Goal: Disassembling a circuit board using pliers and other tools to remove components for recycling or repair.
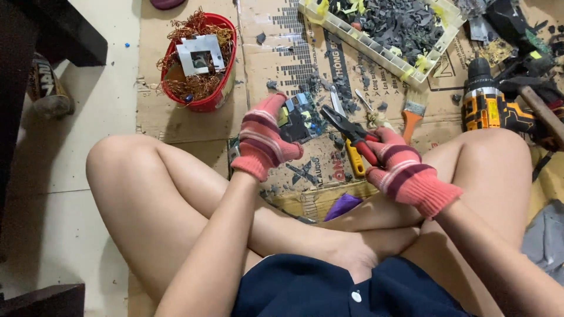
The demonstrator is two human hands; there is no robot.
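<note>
I sit cross-legged on flattened cardboard [305, 53]. Both hands wear pink and maroon striped knit gloves. My left hand [262, 140] grips a dark circuit board [298, 117] with blue and yellow parts, held upright above my shins. My right hand [399, 167] is closed on the red handles of pliers [351, 132], whose black jaws point at the board's right edge, close to it. I cannot tell whether the jaws touch the board.
A red bucket [202, 103] of tangled copper wire and a metal piece stands at the left. A white crate [390, 56] of dark scrap lies at the top. A paintbrush [412, 114], a yellow cordless drill [490, 108], a hammer handle [543, 114] and black fragments lie about.
</note>
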